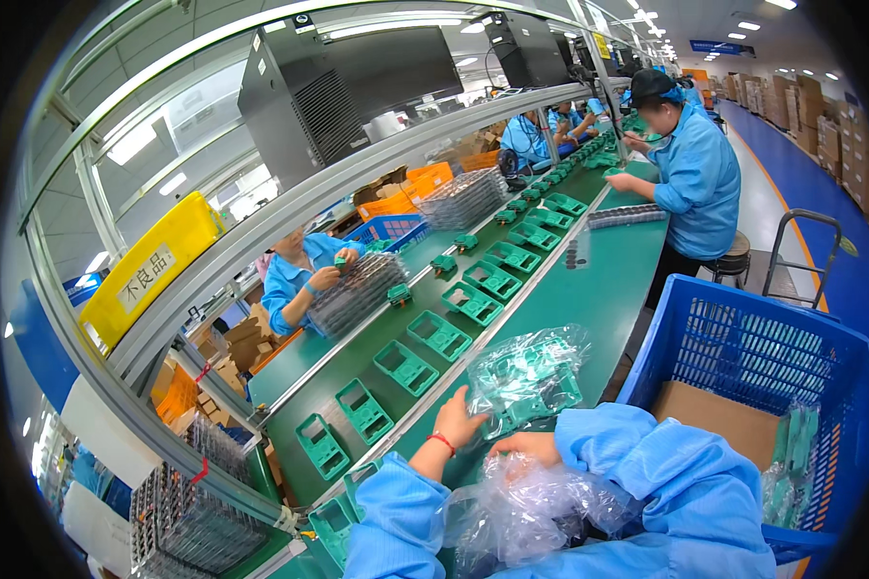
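Observation:
A clear plastic bag with several green plastic housings [529,378] inside lies on the green bench in front of me. My left hand [451,427], with a red string at the wrist, is at the bag's near left edge, thumb and fingers apart. Just right of it, my right hand [525,450] reaches into a heap of crumpled clear plastic bags [541,507]. Its fingers are largely hidden by the film and the hand's angle, so its grip does not show. Loose green housings [406,368] lie in a row on the belt to my left.
A blue crate [743,323] with bagged green parts stands at my right. Beyond the bench a co-worker [697,183] in blue handles parts; another [304,275] sits across the belt [304,410]. A metal frame with a yellow sign [153,265] rises at left.

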A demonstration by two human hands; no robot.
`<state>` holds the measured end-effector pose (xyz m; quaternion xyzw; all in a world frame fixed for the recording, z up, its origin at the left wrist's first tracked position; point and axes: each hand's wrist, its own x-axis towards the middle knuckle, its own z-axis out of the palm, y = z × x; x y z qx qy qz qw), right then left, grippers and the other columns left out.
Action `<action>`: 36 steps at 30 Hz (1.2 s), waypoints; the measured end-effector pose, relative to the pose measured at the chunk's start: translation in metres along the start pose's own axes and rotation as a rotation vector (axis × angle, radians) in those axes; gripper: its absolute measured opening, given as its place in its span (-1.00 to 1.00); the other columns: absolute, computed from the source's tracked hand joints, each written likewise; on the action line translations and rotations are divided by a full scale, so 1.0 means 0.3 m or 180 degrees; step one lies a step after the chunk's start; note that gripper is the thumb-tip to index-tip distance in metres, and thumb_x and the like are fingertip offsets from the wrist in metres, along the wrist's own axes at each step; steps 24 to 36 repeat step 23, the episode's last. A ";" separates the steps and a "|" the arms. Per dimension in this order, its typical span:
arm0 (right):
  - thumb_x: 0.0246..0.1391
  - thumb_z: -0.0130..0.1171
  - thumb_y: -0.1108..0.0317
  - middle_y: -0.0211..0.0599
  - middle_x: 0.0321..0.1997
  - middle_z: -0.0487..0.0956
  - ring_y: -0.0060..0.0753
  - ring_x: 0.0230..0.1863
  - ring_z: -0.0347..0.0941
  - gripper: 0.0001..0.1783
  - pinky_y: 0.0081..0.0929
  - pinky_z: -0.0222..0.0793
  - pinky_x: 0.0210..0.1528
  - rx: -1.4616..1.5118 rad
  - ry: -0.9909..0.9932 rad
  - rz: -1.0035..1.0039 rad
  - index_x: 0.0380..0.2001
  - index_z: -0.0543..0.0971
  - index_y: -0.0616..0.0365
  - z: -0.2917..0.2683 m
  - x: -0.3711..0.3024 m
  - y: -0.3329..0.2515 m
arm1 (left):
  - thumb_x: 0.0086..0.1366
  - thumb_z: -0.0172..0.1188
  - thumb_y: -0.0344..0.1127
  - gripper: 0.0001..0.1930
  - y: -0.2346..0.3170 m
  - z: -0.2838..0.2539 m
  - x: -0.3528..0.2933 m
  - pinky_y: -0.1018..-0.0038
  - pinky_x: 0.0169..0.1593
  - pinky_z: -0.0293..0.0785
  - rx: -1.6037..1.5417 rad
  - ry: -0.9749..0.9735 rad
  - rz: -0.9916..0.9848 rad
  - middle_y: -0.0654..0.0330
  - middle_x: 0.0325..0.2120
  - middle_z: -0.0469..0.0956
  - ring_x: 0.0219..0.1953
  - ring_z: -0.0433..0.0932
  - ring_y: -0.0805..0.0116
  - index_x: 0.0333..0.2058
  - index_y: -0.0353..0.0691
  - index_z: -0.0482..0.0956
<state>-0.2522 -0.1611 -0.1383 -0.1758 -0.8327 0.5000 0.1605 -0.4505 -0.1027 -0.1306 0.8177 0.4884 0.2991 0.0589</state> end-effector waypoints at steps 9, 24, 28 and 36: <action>-0.17 0.33 0.32 -0.19 -0.16 0.52 -0.42 -0.17 0.44 -0.32 -0.40 0.32 -0.09 0.0493 0.0486 0.0094 0.06 0.30 0.13 0.014 -0.049 -0.102 | 0.20 0.04 -0.41 -0.80 -0.077 -0.112 -0.307 0.44 -0.39 0.45 -0.1774 0.1030 -0.0813 0.11 -0.46 0.53 -0.46 0.54 0.29 -0.20 -0.33 0.41; 0.03 0.13 0.28 -0.17 -0.19 0.57 -0.49 -0.16 0.45 -0.54 -0.43 0.34 -0.03 0.0441 0.1210 -0.0220 0.04 0.44 0.04 -0.093 -0.085 -0.089 | 0.22 0.08 -0.40 -0.66 0.023 -0.172 -0.559 0.38 -0.16 0.48 -0.3072 0.1504 -0.1145 0.08 -0.21 0.44 -0.29 0.50 0.33 -0.03 -0.17 0.27; 0.03 0.13 0.28 -0.17 -0.19 0.57 -0.49 -0.16 0.45 -0.54 -0.43 0.34 -0.03 0.0441 0.1210 -0.0220 0.04 0.44 0.04 -0.093 -0.085 -0.089 | 0.22 0.08 -0.40 -0.66 0.023 -0.172 -0.559 0.38 -0.16 0.48 -0.3072 0.1504 -0.1145 0.08 -0.21 0.44 -0.29 0.50 0.33 -0.03 -0.17 0.27; 0.03 0.13 0.28 -0.17 -0.19 0.57 -0.49 -0.16 0.45 -0.54 -0.43 0.34 -0.03 0.0441 0.1210 -0.0220 0.04 0.44 0.04 -0.093 -0.085 -0.089 | 0.22 0.08 -0.40 -0.66 0.023 -0.172 -0.559 0.38 -0.16 0.48 -0.3072 0.1504 -0.1145 0.08 -0.21 0.44 -0.29 0.50 0.33 -0.03 -0.17 0.27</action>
